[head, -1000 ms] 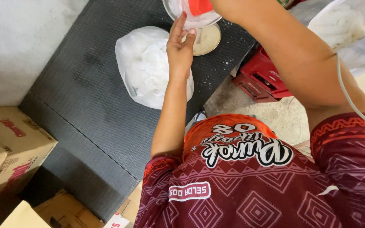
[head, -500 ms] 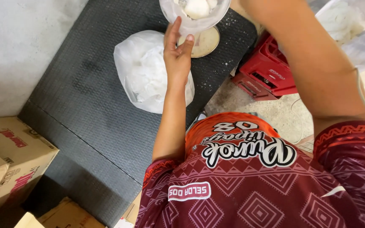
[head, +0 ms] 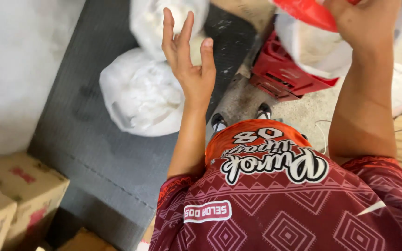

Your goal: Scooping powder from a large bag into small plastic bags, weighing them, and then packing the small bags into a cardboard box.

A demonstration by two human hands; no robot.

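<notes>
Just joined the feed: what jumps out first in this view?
The open, empty left hand is raised mid-frame above a bulging white plastic bag on the dark grey ribbed mat. At top right, the right hand has its grip on a red-and-white plastic bag, above a red plastic crate.

white plastic bags (head: 140, 93), red crate (head: 284, 69), grey ribbed mat (head: 94, 153), maroon diamond-patterned shirt (head: 280, 214)

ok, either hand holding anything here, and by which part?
Left hand is open, fingers spread, holding nothing, above the white plastic bag. Right hand grips a red and white bag at its upper end; the exact hold is cut off by the frame.
</notes>
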